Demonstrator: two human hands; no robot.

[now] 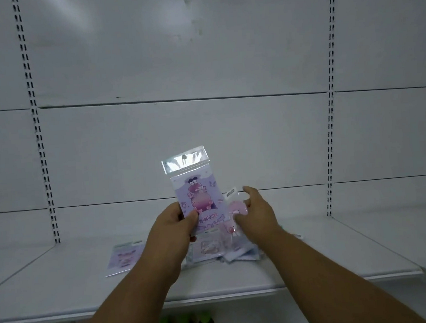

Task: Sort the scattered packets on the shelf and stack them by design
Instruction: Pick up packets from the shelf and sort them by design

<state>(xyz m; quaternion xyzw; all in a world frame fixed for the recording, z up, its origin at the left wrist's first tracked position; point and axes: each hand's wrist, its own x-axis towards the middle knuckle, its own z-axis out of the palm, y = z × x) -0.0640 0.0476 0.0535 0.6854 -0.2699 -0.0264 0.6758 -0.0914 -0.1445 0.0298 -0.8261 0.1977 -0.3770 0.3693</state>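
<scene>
Risk: purple packet (199, 200) is pinched only at its lower left edge, upright, so it could pivot or slip out of the grip if left hand (172, 225) loosens. Also the loose pile (221, 250) below the right grip can slide (slick film) when one gets pulled. Left hand: closed, thumb on front, holding the purple packet. Right hand (255, 212): narrow pinch on pink packet (237, 208), just right of the left grip. One matching purple packet lying flat (124, 258) on shelf (316, 260), below-left.

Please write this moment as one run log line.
left hand: holds purple packet upright | right hand: grips pink packet | pile: unsorted on shelf | one packet lies apart, left
</scene>
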